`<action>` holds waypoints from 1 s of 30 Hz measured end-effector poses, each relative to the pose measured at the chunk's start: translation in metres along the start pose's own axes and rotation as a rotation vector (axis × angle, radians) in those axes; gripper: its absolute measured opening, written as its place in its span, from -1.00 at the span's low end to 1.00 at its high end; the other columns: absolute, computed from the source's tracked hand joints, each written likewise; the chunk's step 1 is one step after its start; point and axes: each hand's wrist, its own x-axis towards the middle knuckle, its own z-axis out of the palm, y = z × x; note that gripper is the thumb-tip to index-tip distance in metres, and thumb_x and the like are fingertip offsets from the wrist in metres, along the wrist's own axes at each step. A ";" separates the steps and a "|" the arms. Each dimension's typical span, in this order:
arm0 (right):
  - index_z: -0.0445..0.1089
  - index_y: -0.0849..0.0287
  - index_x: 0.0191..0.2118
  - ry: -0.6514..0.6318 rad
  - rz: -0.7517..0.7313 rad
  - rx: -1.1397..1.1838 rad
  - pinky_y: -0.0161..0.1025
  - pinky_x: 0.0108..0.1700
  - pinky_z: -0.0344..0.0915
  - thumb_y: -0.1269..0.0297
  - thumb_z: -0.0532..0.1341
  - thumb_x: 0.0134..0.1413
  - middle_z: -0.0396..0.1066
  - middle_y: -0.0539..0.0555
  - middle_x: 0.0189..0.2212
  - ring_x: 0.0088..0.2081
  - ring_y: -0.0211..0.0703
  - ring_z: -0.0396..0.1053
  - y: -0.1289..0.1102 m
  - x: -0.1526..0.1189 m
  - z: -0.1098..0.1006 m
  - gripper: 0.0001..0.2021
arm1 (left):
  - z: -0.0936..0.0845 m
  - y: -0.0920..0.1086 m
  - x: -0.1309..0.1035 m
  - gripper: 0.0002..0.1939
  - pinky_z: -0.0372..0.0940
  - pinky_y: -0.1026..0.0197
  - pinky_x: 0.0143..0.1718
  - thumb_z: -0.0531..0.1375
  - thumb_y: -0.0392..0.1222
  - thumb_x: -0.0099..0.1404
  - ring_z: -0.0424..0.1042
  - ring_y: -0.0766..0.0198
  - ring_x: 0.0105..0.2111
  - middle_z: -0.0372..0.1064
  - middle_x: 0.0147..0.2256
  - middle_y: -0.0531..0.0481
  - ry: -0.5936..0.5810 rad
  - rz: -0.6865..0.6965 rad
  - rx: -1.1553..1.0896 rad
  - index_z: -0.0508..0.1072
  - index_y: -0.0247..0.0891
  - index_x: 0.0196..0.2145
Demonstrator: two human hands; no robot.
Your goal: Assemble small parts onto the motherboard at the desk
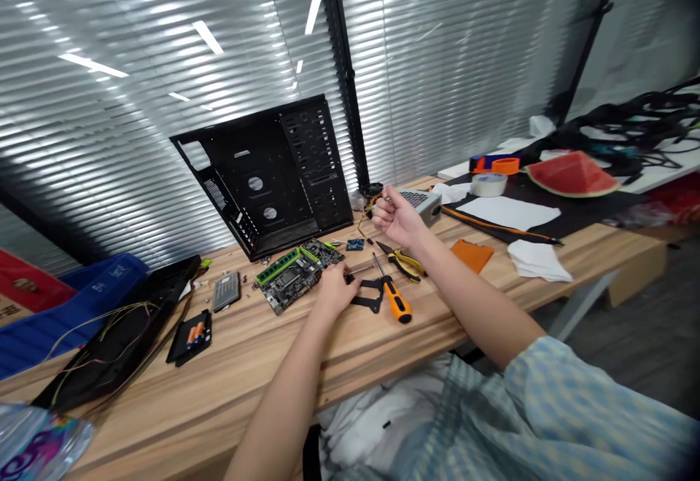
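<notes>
My left hand (335, 290) rests low over the table at the right edge of a green and black motherboard (289, 280), its fingers curled around a dark thing I cannot make out. A thin metal shaft (364, 268) shows just past those fingers. Right beside that hand lies a flat black bracket (372, 297), with an orange-handled screwdriver (396, 299) along its right side. Raised above the table, my right hand (398, 220) has its fingers closed; whatever they pinch is hidden. Behind it are a grey power supply box (424, 204) and a black fan (372, 190).
An open black computer case (267, 175) stands against the blinds. Yellow-black pliers (405, 262), an orange pouch (471, 256), a hard drive (226, 291) and a black tray with batteries (189, 337) lie around. White papers, tape (488, 184) and a watermelon-slice object (574, 175) are at right.
</notes>
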 end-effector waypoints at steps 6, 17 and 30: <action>0.10 0.07 -0.47 0.202 -0.203 -0.288 -0.33 -0.57 0.06 -0.19 0.06 0.18 -0.19 -0.14 -0.64 -0.64 -0.31 -0.13 -0.030 0.008 -0.007 -0.57 | -0.005 0.007 -0.006 -0.67 0.27 0.09 -0.18 0.23 0.07 0.13 0.42 0.02 -0.22 0.43 -0.29 -0.19 -0.009 -0.006 0.019 0.43 -0.25 -0.29; 0.10 0.10 -0.51 0.380 -0.562 -0.733 -0.32 -0.43 0.17 -0.14 0.02 0.19 0.07 -0.07 -0.56 -0.55 -0.31 0.07 -0.033 0.137 -0.029 -0.57 | -0.016 0.036 -0.025 -0.24 0.21 -0.09 0.00 0.25 0.35 -0.05 0.32 -0.24 0.03 0.35 -0.02 -0.36 -0.114 -0.063 0.205 0.40 -0.26 -0.05; 0.34 0.38 0.06 -0.327 -0.376 -2.061 -0.15 0.14 0.09 0.32 0.16 0.09 0.33 0.32 0.06 0.09 0.05 0.22 0.015 0.125 -0.053 -0.59 | -0.012 0.040 -0.029 -0.20 0.22 -0.08 0.00 0.24 0.33 -0.06 0.29 -0.25 0.04 0.31 0.00 -0.38 -0.168 -0.078 0.144 0.36 -0.28 0.01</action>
